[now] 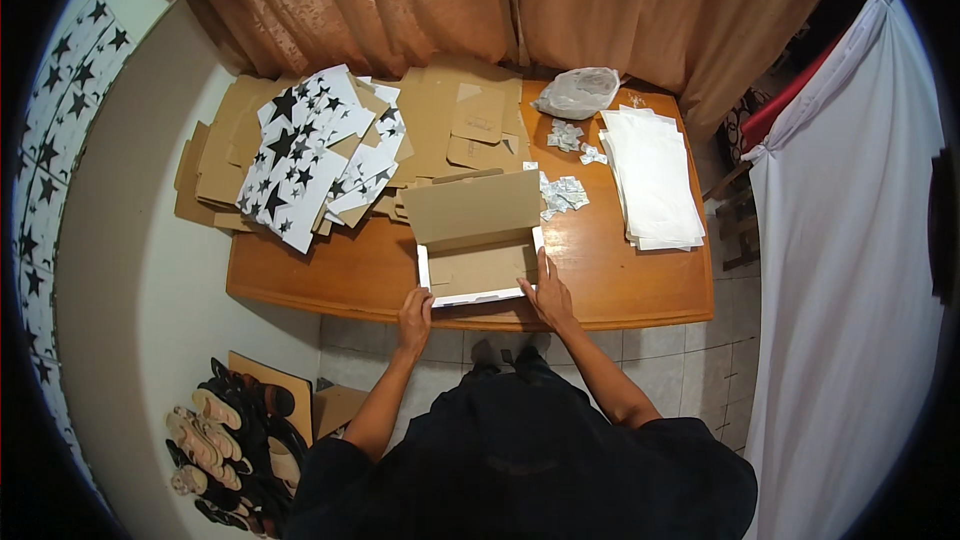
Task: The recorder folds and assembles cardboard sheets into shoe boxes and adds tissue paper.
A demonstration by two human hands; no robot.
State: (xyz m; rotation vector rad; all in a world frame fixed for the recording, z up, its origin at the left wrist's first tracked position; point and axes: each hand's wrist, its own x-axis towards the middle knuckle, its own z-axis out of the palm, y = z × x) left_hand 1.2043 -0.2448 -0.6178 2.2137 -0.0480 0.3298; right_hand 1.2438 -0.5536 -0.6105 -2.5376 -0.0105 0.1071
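Observation:
A shallow cardboard box (478, 262), white outside and brown inside, sits at the table's front edge with its lid (474, 208) raised at the back. Nothing shows inside it. My left hand (415, 318) is closed on the box's front left corner. At the front right corner my right hand (548, 296) grips the side wall, its thumb along the front. Beyond the box's right side lie small silver-white packets (565, 194) in a loose pile, with more packets (565, 135) farther back.
Star-printed flattened boxes (310, 155) are stacked at the back left, beside plain brown cardboard (430, 130). A clear plastic bag (578, 92) lies at the back right, near a stack of white sheets (655, 180). Shoes (215, 440) stand on the floor at lower left.

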